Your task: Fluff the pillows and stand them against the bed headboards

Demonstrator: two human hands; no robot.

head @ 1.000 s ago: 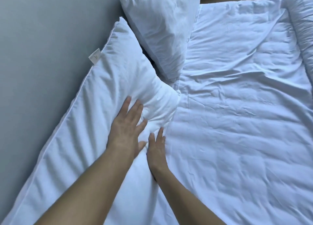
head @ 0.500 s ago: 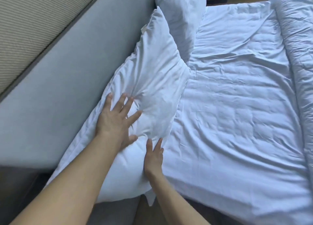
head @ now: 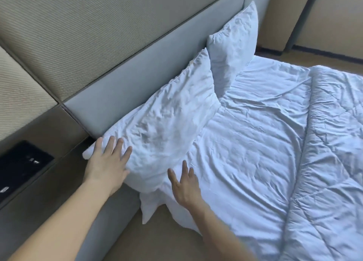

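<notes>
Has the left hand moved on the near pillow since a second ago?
Yes. The left hand has slid from the middle of the near pillow toward its near end, at the corner closest to the headboard end.

The single head camera is looking forward and down from beside the bed, close above it. It is facing the grey headboard obliquely.

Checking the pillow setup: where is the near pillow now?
Head view, left of centre: the near pillow leans on the grey headboard, beside the far pillow, left hand on its corner.
</notes>
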